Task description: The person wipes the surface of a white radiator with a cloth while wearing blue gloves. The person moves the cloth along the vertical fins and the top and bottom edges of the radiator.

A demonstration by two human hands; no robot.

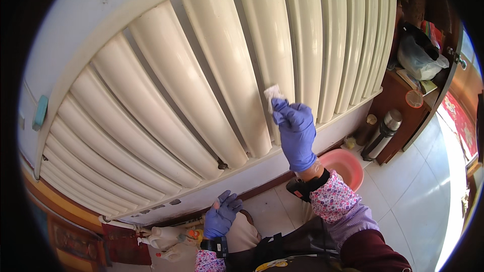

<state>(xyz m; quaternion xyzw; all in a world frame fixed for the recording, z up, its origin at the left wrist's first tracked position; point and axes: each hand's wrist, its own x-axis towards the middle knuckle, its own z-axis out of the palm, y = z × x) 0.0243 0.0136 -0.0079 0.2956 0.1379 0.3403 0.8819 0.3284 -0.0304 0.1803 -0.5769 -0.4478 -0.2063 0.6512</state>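
Observation:
A cream-coloured wall radiator [211, 45] with wide vertical columns fills most of the view. My right hand [297, 128], in a purple-blue rubber glove, grips a whitish cloth [273, 93] against the lower part of a middle column. Part of the cloth is hidden behind my fingers. My left hand [223, 213] wears the same kind of glove and is low in front of me, below the radiator's bottom rail, near my knee. Its fingers are spread and hold nothing. A torn spot at the thumb shows bare skin.
On the tiled floor [401, 181] to the right stand a pink basin [353, 166] and a steel thermos flask [385, 132]. Beside them is a wooden cabinet [393, 94]. Several plastic bottles [164, 236] stand at lower left, near a pipe [119, 223]. A turquoise sponge-like block [40, 112] rests at the radiator's left end.

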